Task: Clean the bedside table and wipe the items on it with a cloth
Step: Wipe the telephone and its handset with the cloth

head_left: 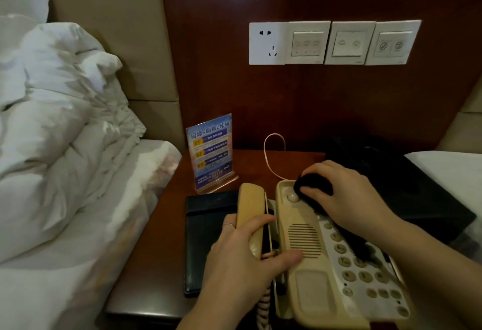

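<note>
cloth [315, 182] under right hand [349, 196] (on phone [307, 241])

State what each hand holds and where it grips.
The left hand grips the handset round its lower half, lifted off the phone. The right hand presses a bunched black cloth on the phone's top.

Bare tabletop [250, 165] behind telephone [307, 246]; sign stand [210, 152] left, black box [399, 181] right.
</note>
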Available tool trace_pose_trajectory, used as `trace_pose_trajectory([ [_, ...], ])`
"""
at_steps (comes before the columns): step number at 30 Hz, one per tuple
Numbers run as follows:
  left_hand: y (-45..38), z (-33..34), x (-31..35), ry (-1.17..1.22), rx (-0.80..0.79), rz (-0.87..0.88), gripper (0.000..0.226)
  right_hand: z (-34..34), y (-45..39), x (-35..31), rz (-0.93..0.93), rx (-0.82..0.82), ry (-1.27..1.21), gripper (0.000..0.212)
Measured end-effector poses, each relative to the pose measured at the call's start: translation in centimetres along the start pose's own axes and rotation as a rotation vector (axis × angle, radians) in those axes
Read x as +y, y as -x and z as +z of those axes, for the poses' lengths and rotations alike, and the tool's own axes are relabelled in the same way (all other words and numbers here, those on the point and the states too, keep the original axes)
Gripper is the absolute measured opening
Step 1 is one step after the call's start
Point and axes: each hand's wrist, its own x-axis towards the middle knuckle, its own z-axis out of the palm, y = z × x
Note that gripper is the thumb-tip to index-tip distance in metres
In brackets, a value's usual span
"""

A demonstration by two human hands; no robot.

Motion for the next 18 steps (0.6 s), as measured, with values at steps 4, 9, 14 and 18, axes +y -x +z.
trace_pose_trajectory([
  [4,-0.1,0.1,0.0,-0.017,0.003,0.004,0.075,1.0,-0.6,-0.7,-0.030,0.035,0.003,0.024],
  [9,-0.1,0.2,-0.1,-0.012,0.001,-0.010,0.072,1.2,-1.0,-1.2,-0.063,0.038,0.044,0.024],
  [14,0.0,0.2,0.1,-0.033,0.002,-0.019,0.069,-0.3,-1.6,-2.1,-0.157,-0.236,0.134,0.024],
  [18,0.0,0.1,0.0,-0.024,-0.001,-0.001,0.070,-1.9,-2.8,-2.9,-0.124,-0.383,0.201,0.025],
])
